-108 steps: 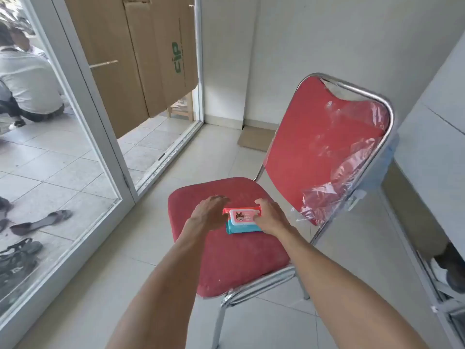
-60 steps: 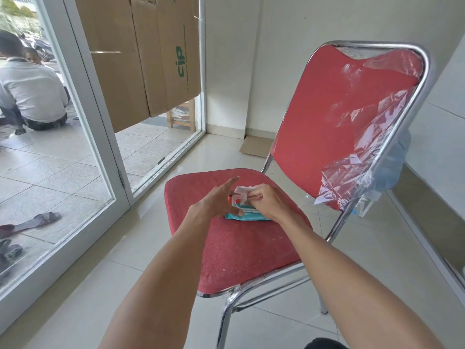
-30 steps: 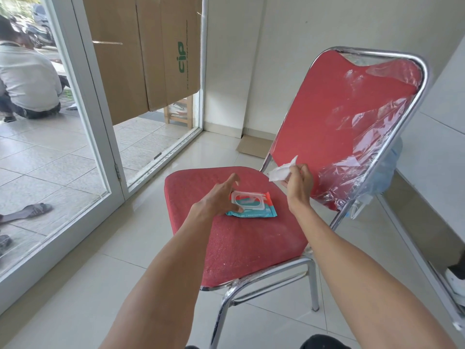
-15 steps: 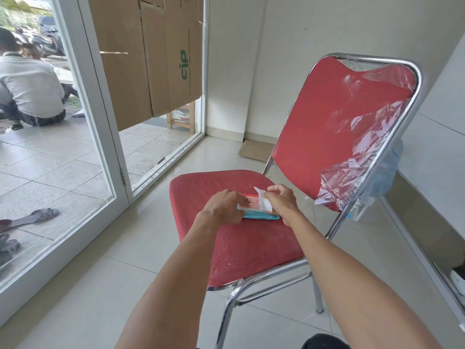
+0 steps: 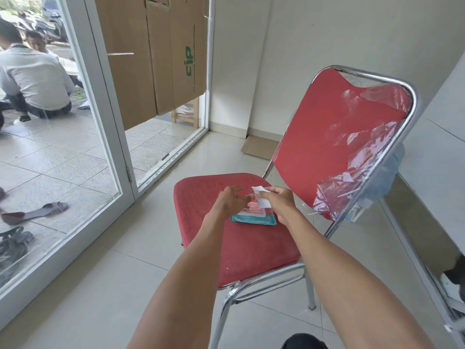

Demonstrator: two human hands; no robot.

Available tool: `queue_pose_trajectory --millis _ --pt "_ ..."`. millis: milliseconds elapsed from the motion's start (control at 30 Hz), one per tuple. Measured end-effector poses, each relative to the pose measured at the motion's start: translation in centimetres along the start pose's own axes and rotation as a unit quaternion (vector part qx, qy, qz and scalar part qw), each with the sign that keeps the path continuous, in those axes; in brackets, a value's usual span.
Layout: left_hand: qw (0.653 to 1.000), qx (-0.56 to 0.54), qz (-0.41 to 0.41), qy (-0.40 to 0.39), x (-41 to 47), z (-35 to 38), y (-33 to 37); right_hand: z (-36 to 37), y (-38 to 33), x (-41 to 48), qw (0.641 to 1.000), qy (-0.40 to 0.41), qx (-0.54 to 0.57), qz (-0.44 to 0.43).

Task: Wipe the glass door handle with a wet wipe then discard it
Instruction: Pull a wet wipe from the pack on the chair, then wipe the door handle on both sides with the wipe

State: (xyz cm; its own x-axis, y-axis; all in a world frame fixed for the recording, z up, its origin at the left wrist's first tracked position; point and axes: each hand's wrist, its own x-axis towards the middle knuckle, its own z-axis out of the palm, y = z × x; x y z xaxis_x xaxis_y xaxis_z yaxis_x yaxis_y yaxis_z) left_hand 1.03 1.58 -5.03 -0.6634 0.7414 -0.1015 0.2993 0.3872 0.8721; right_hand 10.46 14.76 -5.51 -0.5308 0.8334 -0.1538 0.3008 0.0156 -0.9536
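Pale floor tiles (image 5: 100, 298) cover the lower frame. White-framed glass panels (image 5: 50, 172) fill the left side and admit daylight. Cardboard sheets (image 5: 151, 59) cover the upper centre pane. A red chrome-framed chair (image 5: 339, 134) stands centre-right before off-white walls (image 5: 302, 34).

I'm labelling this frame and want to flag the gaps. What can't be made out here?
The door handle: not shown in the head view; the glass door runs off the top and left edges.
The lid of the wipe pack: covered by the left hand and the wet wipe, so open or closed is unclear.
The wet wipe: partly hidden inside the right hand.
The pack's print: too small to read.
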Motion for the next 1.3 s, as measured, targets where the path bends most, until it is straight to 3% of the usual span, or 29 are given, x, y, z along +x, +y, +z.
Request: queue_pose_trajectory --millis 133,300,633,833,1033,1167,1300 --pt "0.978 -0.191 -0.063 -0.049 -1.3 -4.4 6.9 -0.8 -7.9 -1.9 0.998 -0.029 0.042 0.021" --pt "0.966 -0.247 -0.079 -0.003 -4.4 -12.9 17.7 -2.1 -21.4 -5.9 0.995 -0.084 0.061 0.009" --pt "0.977 -0.167 -0.076 0.110 -13.7 -31.6 37.9 -5.4 -48.0 -16.0 0.988 -0.132 0.074 0.005" --pt "0.972 -0.152 -0.055 0.172 -19.8 -42.9 48.5 -4.7 -63.0 -22.5 0.973 -0.218 0.078 -0.011" --pt "0.947 -0.183 -0.039 0.262 -28.0 -52.0 52.6 0.2 -72.2 -28.6 0.946 -0.289 0.132 -0.062" --pt "0.917 -0.209 -0.006 0.340 -34.2 -57.2 52.0 5.1 -75.3 -33.8 0.915 -0.351 0.186 -0.074" --pt "0.881 -0.160 -0.034 0.443 -41.4 -61.7 49.9 10.6 -77.8 -39.9 0.882 -0.414 0.198 -0.107"
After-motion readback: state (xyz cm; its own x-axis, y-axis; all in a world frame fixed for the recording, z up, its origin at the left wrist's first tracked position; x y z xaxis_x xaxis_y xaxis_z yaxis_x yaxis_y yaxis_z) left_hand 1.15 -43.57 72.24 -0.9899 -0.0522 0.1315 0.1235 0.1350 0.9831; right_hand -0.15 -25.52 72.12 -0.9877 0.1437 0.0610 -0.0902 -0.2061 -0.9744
